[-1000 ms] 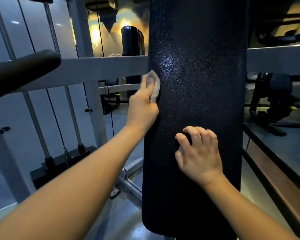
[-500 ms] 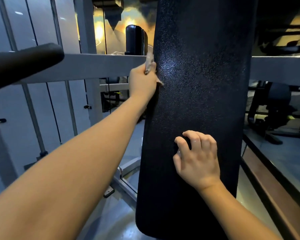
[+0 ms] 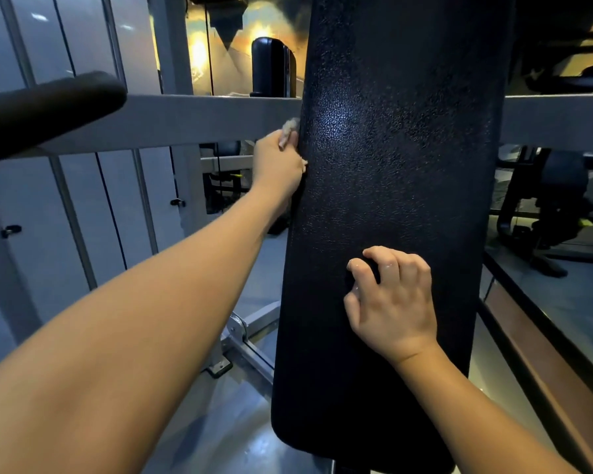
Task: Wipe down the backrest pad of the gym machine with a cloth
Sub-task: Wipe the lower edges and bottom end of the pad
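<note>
While your right hand (image 3: 394,302) hasn't budged (fingers curled, tips braced on the lower front of the backrest pad (image 3: 401,165), nothing visible in them), your left hand (image 3: 278,162) has moved the work. A second ago it held the cloth (image 3: 290,126) against the front face near the left side. Now it's round the pad's left edge, just under the grey crossbar (image 3: 202,118).

Left fingers are closed on the cloth and mostly hidden behind the edge. Only a pale scrap pokes out above the hand, touching the pad's side. Can't tell how much cloth is in contact back there.

My read:
- You've gone from face wiping to edge wiping on the left side.
- The sheen on the upper-left face could be a wiped patch or just light, can't say.
- The centre, the right half and everything below your right hand look like they're still to do, so the task is early to mid.
- The spot under your right hand will get missed unless you shift it.
</note>
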A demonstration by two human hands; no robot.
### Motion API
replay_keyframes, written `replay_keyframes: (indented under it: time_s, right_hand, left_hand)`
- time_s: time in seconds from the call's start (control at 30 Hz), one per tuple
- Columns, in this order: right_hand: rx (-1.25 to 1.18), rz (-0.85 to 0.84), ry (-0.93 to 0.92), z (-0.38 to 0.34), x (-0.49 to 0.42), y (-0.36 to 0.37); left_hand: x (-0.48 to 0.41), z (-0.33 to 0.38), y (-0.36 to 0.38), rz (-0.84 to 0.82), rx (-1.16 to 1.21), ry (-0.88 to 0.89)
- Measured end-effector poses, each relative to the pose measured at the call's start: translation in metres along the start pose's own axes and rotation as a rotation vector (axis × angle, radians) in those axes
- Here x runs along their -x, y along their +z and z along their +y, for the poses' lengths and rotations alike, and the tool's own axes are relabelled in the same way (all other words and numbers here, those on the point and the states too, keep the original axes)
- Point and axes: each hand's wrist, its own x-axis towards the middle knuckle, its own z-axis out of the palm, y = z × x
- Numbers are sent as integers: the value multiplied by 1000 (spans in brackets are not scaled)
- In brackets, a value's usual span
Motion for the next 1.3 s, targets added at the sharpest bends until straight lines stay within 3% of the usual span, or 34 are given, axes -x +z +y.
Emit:
replay_keyframes:
  time_s: [0.13, 0.4, 0.53, 0.63, 0.7, 0.8, 0.93, 1.17, 1.3]
  right_hand:
    - [5, 4, -3, -1, 1, 1]
    - [33, -3, -17, 1, 2, 1]
    - [25, -65, 0, -2, 0, -7]
    - [19, -130, -7, -4, 13, -13]
    - [25, -131, -25, -4, 23, -16]
    - [27, -82, -33, -3, 26, -14]
    - [29, -62, -25, -5, 28, -12]
    - [34, -47, -29, -5, 30, -8]
    - [40, -27, -35, -4, 28, -9]
  left_hand:
    - [25, -32, -12, -113, 133, -26]
    - [126, -78, -34, -108, 19, -154]
    - [155, -72, -43, -93, -68, -269]
    - [125, -44, -32, -65, -15, -328]
    - [85, -12, -20, -20, 8, -285]
    - [49, 25, -7, 23, -169, -95]
    - [88, -3, -7, 7, -348, 88]
    - [179, -67, -39, -45, -394, -118]
    - [128, -39, -24, -34, -236, -168]
